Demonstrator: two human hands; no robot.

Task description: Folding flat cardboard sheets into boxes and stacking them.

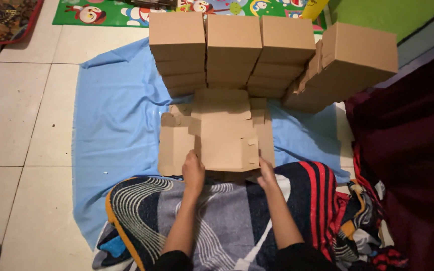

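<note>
Both hands are on the near edge of a flat cardboard blank that lies on a blue sheet right in front of the lap. The left hand is closed over the blank's near left corner, fingers tucked under or around the edge; hard to say which. The right hand grips the near right corner, fingers mostly hidden behind the card, so I can't tell how tight it's holding.

There seem to be more blanks underneath, since flaps stick out on the left and right, but how many you can't make out.

Room-wise: the far side is walled off by three stacks of folded boxes, which touch or nearly touch the blank's far edge. A fourth stack leans over at the right, tilted. Left of the blank there's plenty of open sheet, then bare tile floor. To the right it's tight, with dark red fabric close by.

A patterned blanket covers the lap and hides the blank's nearest edge. A colourful play mat is cut off at the top of the frame.
</note>
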